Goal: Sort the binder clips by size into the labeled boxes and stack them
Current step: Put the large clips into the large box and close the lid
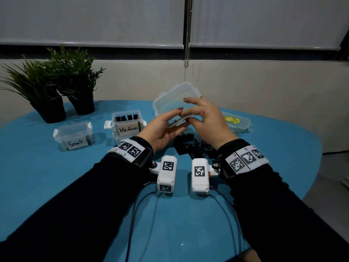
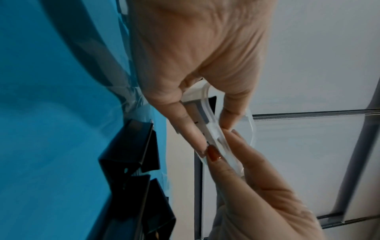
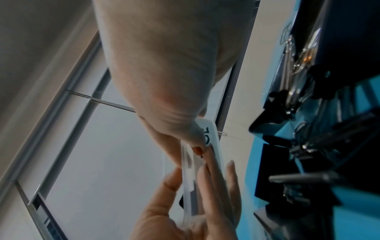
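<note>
Both hands lift a clear plastic box (image 1: 175, 103) above the counter (image 1: 56, 176): the left hand (image 1: 160, 127) and right hand (image 1: 205, 121) each pinch its labelled front edge, perhaps at a latch. Small box (image 1: 73, 136) looks closed, Medium box (image 1: 128, 125) holds upright black clips, and glossy folded-steel large clips (image 1: 188, 146) still lie heaped beneath the wrists, unsorted.

Two potted plants (image 1: 51, 87) stand at the upper left on the blue bench (image 1: 56, 186); grey roller blinds (image 1: 90, 19) hang behind.

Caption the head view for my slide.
Both hands, left and right, hold a clear plastic box above loose black binder clips on a blue table.
</note>
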Motion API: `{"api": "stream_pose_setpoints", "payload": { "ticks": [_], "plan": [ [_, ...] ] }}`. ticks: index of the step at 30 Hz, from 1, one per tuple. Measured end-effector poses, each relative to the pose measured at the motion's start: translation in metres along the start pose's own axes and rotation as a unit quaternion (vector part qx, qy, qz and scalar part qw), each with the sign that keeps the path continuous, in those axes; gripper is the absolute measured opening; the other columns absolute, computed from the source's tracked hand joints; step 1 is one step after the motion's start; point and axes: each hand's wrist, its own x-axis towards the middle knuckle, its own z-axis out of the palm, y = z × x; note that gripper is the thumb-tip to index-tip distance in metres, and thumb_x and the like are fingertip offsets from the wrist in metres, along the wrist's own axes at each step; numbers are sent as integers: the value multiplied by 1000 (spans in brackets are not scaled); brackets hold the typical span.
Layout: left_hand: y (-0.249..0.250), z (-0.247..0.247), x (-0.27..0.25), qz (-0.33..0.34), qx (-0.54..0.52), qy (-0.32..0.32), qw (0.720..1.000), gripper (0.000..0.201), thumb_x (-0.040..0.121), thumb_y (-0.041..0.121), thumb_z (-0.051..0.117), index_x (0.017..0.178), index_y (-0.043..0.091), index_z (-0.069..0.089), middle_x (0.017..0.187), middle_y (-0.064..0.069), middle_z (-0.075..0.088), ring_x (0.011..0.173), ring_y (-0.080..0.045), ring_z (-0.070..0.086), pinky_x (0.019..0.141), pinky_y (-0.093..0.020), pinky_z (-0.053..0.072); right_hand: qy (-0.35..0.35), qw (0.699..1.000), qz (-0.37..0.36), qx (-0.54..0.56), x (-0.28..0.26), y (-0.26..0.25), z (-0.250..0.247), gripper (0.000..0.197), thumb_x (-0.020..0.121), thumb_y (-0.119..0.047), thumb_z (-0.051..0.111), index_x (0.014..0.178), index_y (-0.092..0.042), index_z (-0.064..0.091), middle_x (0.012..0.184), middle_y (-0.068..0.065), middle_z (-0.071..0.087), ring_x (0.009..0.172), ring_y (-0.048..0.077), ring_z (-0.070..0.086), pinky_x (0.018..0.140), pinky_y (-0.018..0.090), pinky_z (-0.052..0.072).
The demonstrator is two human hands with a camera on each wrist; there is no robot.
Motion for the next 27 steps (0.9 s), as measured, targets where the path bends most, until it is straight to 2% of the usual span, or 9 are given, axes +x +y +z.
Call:
{"api": "stream_pose_setpoints", "payload": {
  "ticks": [4,7,8,10,12,15,18,22,27],
  "plan": [
    [2,0,3,13,-15,49,999,6,93,-3,51,96,-3,56,92,-22,71,73,-26,75,62,-26,61,34,997,31,62,-2,4,1,38,76,-1,75,104,-28,77,128,-6,67,130,20,50,114,31,34],
    [4,-1,7,44,-1,80,996,17,94,-6,43,109,-8,51,107,-29,68,73,-27,75,53,-26,61,107,983,99,115,-2,6,-5,33,71,0,69,95,-23,73,103,-8,71,95,12,61,84,24,48],
    [4,-1,8,50,4,89,995,16,95,-6,41,109,-7,50,107,-29,67,75,-28,74,53,-27,61,119,979,126,111,-2,8,-5,28,70,0,68,90,-20,68,94,-6,69,86,13,59,76,27,49],
    [3,-1,11,52,7,103,993,8,97,-4,42,102,-4,49,99,-24,65,79,-31,73,57,-30,63,62,977,193,65,-1,10,-3,24,71,-3,76,83,-19,62,83,-1,64,79,18,60,78,38,54],
    [1,-2,14,60,4,114,992,6,99,0,49,104,-4,50,94,-18,58,77,-31,72,56,-31,62,-85,967,238,14,-4,10,4,25,73,-13,84,90,-20,68,87,2,65,82,20,62,84,41,56],
    [-4,-5,19,73,3,126,989,35,94,0,59,126,-10,48,99,-22,60,72,-29,73,56,-30,60,-215,947,240,-16,-7,5,12,37,81,-23,81,117,-26,72,99,-2,64,91,18,64,86,30,53],
    [-5,-7,19,83,-1,131,988,52,90,-5,58,138,-9,40,109,-29,61,70,-27,75,57,-30,60,-204,949,240,-12,-6,4,14,28,81,-20,81,107,-25,76,92,-3,68,83,16,65,79,26,52],
    [-4,-5,16,84,-1,128,988,43,86,-9,52,128,0,46,95,-22,58,64,-25,74,55,-30,59,-174,952,250,-40,-5,8,17,21,76,-18,85,79,-24,66,75,-4,61,69,16,58,66,27,48],
    [-5,-6,15,84,24,138,987,57,84,-8,50,139,1,42,101,-23,57,66,-26,74,55,-30,58,-149,952,265,-37,-5,10,22,25,75,-14,83,76,-26,62,78,-4,67,74,20,64,82,40,57]
  ]
}}
